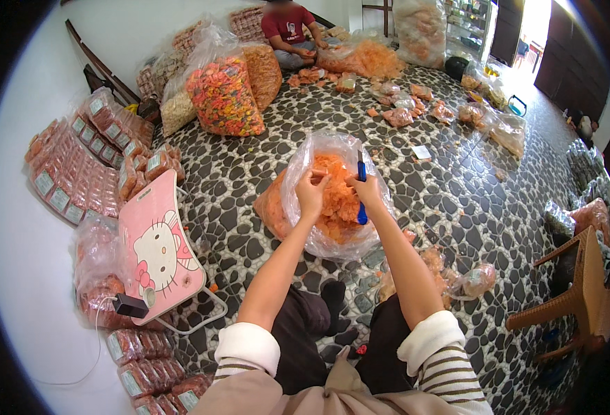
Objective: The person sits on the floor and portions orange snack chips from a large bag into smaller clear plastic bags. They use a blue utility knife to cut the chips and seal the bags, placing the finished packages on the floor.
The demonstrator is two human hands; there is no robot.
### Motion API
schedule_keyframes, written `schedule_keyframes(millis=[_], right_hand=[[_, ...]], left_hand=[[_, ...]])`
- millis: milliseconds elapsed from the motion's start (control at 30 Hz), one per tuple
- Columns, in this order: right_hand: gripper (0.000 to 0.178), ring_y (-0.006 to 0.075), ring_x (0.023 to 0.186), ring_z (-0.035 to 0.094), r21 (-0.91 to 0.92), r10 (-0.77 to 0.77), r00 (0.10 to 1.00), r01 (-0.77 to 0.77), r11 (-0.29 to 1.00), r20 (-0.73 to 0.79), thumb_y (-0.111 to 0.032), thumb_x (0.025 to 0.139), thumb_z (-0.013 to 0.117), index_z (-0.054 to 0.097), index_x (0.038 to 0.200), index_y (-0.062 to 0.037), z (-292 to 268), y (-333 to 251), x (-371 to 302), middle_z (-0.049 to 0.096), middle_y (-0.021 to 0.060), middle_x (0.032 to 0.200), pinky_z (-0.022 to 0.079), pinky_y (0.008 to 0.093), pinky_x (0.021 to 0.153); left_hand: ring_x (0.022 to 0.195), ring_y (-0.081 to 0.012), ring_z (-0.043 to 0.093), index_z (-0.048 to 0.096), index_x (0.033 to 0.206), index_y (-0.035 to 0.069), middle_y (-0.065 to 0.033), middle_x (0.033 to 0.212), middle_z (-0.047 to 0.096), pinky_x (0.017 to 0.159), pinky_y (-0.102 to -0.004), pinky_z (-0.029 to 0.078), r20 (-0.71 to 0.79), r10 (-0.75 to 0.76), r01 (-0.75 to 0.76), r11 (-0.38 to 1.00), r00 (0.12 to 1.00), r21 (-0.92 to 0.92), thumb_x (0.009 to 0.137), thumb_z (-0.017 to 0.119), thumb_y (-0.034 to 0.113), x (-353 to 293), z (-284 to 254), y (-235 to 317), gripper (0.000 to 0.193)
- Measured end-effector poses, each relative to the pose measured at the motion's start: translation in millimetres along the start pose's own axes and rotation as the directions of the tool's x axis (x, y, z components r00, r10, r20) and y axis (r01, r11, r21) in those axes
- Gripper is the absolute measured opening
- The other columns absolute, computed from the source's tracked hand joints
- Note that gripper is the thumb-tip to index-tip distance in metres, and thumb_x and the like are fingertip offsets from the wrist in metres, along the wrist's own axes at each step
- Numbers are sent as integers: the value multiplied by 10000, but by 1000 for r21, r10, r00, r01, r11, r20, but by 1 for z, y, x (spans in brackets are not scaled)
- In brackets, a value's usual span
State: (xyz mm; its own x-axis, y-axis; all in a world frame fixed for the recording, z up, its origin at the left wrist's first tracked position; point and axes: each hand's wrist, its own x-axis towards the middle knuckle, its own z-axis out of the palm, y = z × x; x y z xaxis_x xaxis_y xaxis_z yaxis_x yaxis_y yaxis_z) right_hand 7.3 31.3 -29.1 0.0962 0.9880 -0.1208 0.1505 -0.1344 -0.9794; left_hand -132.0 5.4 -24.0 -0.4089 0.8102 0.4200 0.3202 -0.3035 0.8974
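A large clear plastic bag (303,185) stands open on the floor in front of me, full of orange chip-like pieces (336,197). My right hand (365,191) is closed round a blue utility knife (362,170) over the right side of the bag's mouth. The knife points away from me, and its blade appears to be out. Over the left side of the mouth, my left hand (310,194) has its fingers curled together in a pinch. What lies between those fingertips is too small to make out. Both hands are above the orange pieces.
A pink folding table (160,249) stands at left beside stacked packs (59,187). Big snack bags (225,97) stand behind, near a seated person (290,34). Small orange bags (478,280) lie by my right arm. A brown plastic chair (575,297) is at right.
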Motion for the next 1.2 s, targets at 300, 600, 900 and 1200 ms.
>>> schedule_keyframes(millis=[300,600,900,1200], right_hand=[[180,118,572,563,-86,-124,991,119,989,-48,-186,722,691,634,770,-23,-5,1,-1,617,39,671,428,270,522],[296,210,575,586,-213,-295,953,302,929,64,-302,728,688,623,859,-44,-27,-3,-6,605,112,667,450,339,586],[226,248,645,602,-545,-346,897,152,825,-274,-256,760,620,605,811,-36,-241,61,-28,625,105,696,440,350,594],[413,385,955,550,-775,273,960,-223,591,-68,-162,751,594,477,1110,4,-324,241,-75,574,265,985,442,420,804]], left_hand=[[674,-133,589,580,789,6,-63,754,618,635,-258,465,-9,51,-52,993,999,-103,766,663,109,5,-4,-6,134],[691,-119,599,555,877,3,-62,775,620,613,-234,481,232,-117,165,965,966,-202,791,634,87,-9,0,-8,144],[718,-113,580,565,938,34,-47,844,596,658,-248,477,844,108,70,983,525,-169,828,604,149,-98,66,42,164],[799,-232,598,597,849,14,-111,838,614,749,-337,463,885,-166,16,984,435,177,784,630,151,-212,202,-73,155]])
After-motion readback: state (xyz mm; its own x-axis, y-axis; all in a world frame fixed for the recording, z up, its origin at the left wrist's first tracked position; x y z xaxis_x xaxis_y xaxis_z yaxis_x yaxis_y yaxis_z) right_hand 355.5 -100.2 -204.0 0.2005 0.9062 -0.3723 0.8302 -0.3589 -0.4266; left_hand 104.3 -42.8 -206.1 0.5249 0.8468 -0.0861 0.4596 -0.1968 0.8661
